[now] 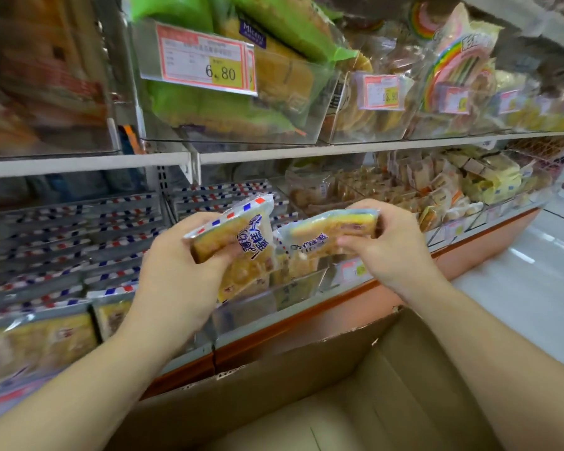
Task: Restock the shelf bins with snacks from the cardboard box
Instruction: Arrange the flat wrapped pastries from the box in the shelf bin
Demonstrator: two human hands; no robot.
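Open gap above the lower bins, crowded on both sides

The upper shelf edge (274, 149) caps the lower bins, leaving a band of free room between it and the stacked packets. To the left, striped-edge packets (79, 242) fill their bin (88, 281) nearly to its front wall. Straight ahead, the clear bin front (261, 301) stands low, with packets piled behind it. The left hand (179, 275) and right hand (385, 245), each gripping a snack packet (238, 236), occupy the space just above that bin. Below, the cardboard box (274, 385) presses close against the orange shelf base (339, 310). To the right, small wrapped snacks (469, 187) crowd their bins.
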